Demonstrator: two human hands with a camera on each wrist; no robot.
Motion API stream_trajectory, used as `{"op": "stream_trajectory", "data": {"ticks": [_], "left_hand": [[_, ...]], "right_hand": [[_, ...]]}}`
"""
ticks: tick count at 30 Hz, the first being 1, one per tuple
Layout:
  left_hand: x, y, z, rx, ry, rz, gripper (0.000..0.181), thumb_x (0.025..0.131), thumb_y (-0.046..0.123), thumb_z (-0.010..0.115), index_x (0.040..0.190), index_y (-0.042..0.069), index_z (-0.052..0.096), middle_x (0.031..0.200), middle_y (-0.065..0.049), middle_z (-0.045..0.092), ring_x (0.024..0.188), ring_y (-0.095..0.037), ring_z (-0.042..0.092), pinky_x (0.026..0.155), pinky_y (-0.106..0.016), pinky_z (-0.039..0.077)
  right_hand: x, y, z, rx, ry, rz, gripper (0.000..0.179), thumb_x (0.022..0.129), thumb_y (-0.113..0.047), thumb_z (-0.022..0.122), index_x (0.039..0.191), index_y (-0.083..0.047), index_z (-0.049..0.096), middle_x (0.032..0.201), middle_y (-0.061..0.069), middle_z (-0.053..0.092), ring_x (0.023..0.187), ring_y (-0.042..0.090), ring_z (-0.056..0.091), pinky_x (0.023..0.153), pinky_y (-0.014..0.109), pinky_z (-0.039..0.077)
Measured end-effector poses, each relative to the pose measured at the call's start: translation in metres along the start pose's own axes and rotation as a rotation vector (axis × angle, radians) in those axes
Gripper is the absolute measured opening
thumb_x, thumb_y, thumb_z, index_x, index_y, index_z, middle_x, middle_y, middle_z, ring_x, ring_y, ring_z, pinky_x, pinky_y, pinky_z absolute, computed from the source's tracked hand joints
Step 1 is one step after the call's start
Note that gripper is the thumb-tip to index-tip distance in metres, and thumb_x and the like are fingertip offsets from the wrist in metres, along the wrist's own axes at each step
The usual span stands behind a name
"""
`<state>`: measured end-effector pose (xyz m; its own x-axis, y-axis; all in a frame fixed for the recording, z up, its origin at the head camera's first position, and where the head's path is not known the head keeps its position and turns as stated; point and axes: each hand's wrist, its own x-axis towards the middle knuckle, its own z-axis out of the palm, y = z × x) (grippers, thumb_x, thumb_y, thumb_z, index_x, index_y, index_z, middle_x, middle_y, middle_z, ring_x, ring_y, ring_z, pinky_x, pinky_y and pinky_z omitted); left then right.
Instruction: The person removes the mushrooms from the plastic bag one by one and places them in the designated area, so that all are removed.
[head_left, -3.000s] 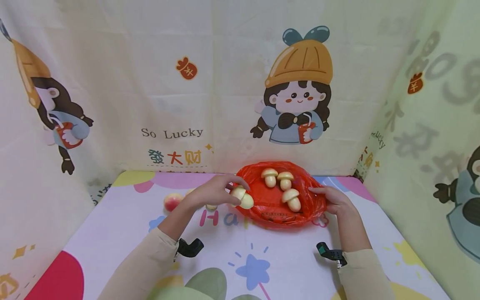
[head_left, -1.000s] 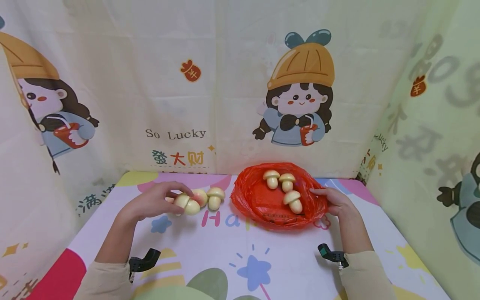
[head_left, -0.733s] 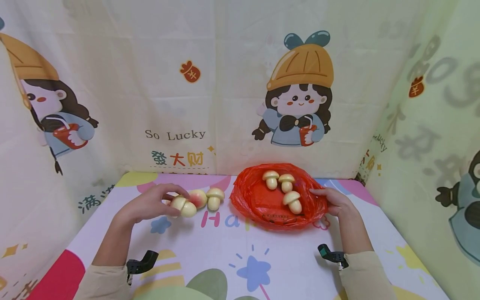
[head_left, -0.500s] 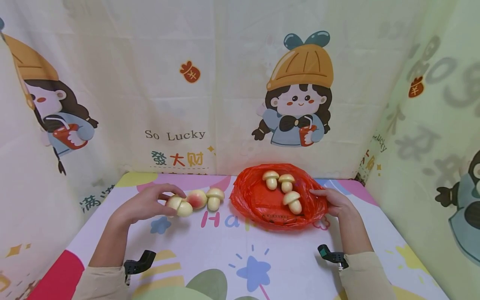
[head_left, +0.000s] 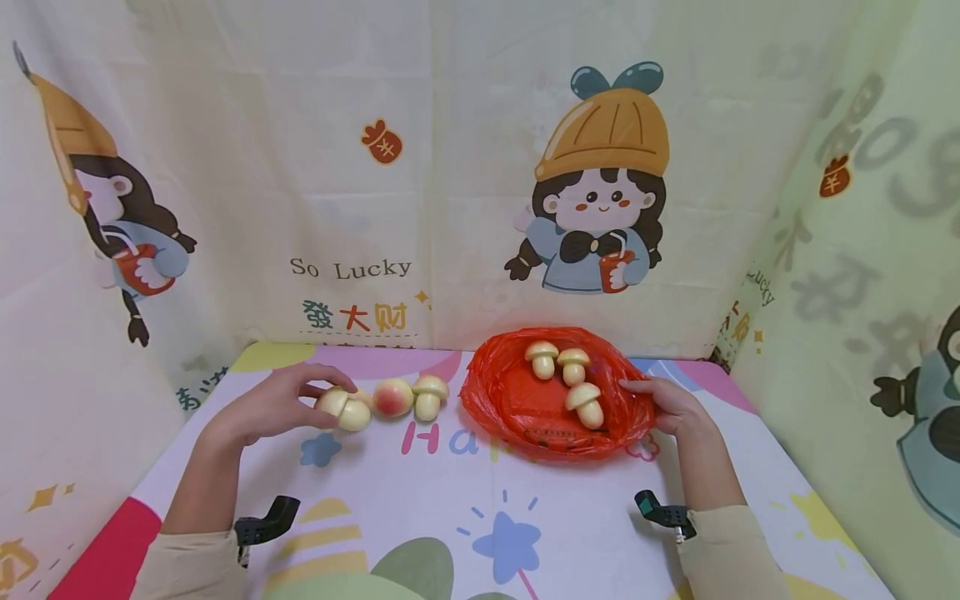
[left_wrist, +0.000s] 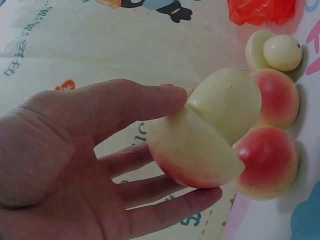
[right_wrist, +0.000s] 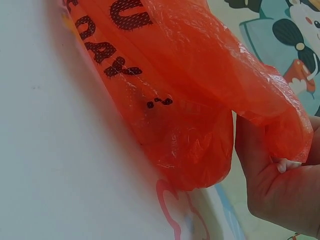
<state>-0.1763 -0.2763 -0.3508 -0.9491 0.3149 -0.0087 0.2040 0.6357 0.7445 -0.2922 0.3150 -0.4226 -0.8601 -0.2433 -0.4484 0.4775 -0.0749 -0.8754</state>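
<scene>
My left hand pinches a cream toy mushroom between thumb and fingertips at the left of the table. In the left wrist view the mushroom's cap shows a reddish edge and its stem points away from the palm. Just beyond it sit two pink-and-cream peaches, the near peach and the far peach. My right hand grips the right rim of a red plastic bag, thumb on the inner side. Inside the open bag lie three mushrooms, one of them the front mushroom.
Another mushroom stands between the peaches and the bag. The tabletop cloth has coloured prints. A cream printed curtain rises behind the table, with more cloth along both sides.
My left hand has carried the mushroom from the bag's left rim leftward to beside the peaches, drifting farther left in the last second. My right hand keeps its hold on the bag.
</scene>
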Motion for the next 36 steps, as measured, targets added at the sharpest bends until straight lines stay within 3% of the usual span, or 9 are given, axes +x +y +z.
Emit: {"op": "stream_trajectory", "data": {"ticks": [9,27,36], "left_hand": [[-0.001,-0.010,-0.003,0.003,-0.047,0.060,0.035,0.084,0.007,0.083,0.117,0.009,0.073,0.124,-0.010,0.068,0.115,-0.033,0.066,0.089,-0.039,0.057],[-0.004,-0.027,-0.005,-0.030,-0.089,-0.080,0.040,0.087,0.016,0.081,0.124,0.007,0.069,0.126,-0.013,0.066,0.113,-0.028,0.063,0.091,-0.039,0.051],[-0.004,-0.034,-0.006,-0.008,-0.107,-0.103,0.040,0.088,0.020,0.081,0.124,0.008,0.069,0.124,-0.010,0.066,0.111,-0.027,0.058,0.087,-0.037,0.050]], "right_hand": [[-0.002,0.000,0.001,0.019,-0.003,0.002,0.040,0.106,-0.024,0.060,0.135,-0.013,0.035,0.108,0.001,0.067,0.094,0.018,0.076,0.087,0.037,0.063],[0.000,0.000,0.001,0.014,0.003,0.001,0.042,0.104,-0.024,0.062,0.135,-0.013,0.036,0.108,0.001,0.067,0.094,0.018,0.076,0.087,0.037,0.063],[-0.001,0.001,0.001,0.012,0.012,-0.003,0.042,0.104,-0.024,0.062,0.135,-0.014,0.036,0.108,0.000,0.067,0.094,0.017,0.075,0.087,0.036,0.063]]}}
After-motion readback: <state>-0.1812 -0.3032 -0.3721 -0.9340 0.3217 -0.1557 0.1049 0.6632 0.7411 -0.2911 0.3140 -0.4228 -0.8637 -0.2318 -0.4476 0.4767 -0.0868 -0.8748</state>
